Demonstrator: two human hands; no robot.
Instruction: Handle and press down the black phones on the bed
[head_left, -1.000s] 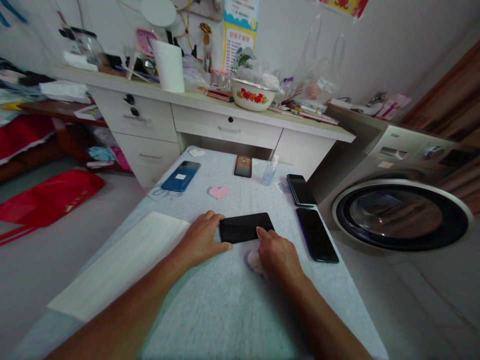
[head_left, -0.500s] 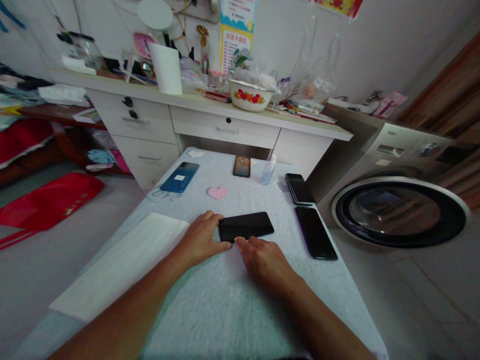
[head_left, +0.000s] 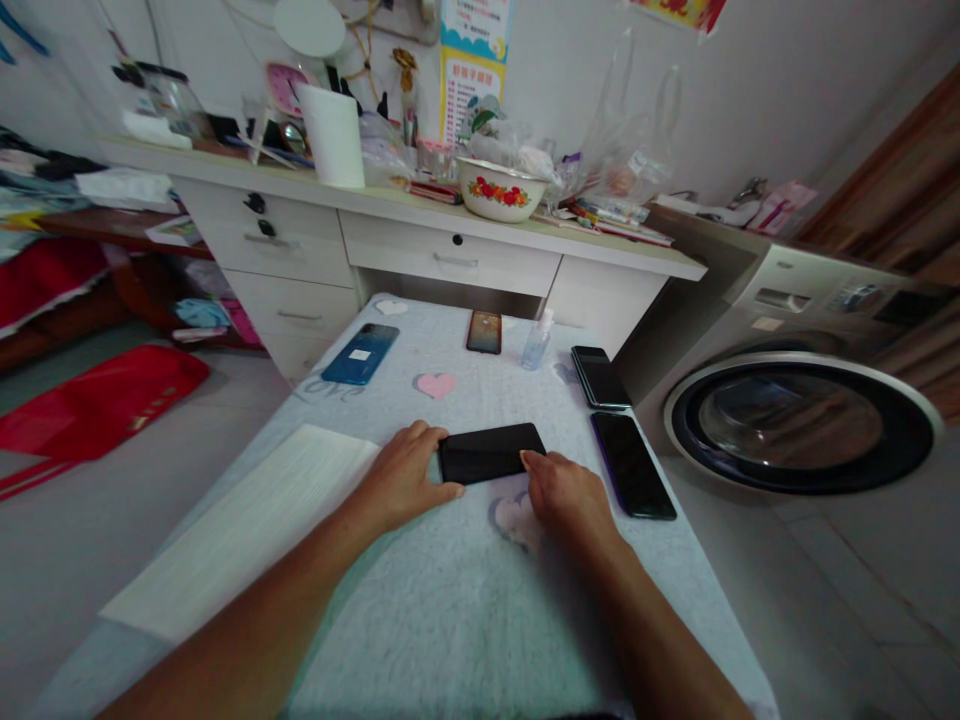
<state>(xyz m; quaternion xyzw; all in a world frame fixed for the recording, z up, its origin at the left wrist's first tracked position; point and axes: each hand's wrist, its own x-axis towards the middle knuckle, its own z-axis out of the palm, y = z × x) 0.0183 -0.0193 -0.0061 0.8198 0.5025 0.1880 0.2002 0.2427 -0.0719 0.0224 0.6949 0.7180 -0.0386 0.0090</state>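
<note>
A black smartphone lies face up on the cloth-covered table, its dark screen showing. My left hand steadies its left end, with fingers at the top corner and thumb at the bottom corner. At the phone's lower right part is my right hand, its fingers curled. One fingertip or thumb tip presses on the screen near the edge. Whether a thin film is pinched there, I cannot make out. Beside my left forearm rests a flat whitish sheet. Right of my right hand lies another dark phone with a purplish edge.
A blue phone, a brown-backed phone and a clear spray bottle stand or lie toward the table's far side. Stacked dark phones sit at the right edge. Beyond are a white desk and a washing machine.
My right hand has slid rightward along the phone's lower edge, from near its left end to its right end. A pinkish heart on the cloth is now uncovered. My left hand stays put.
</note>
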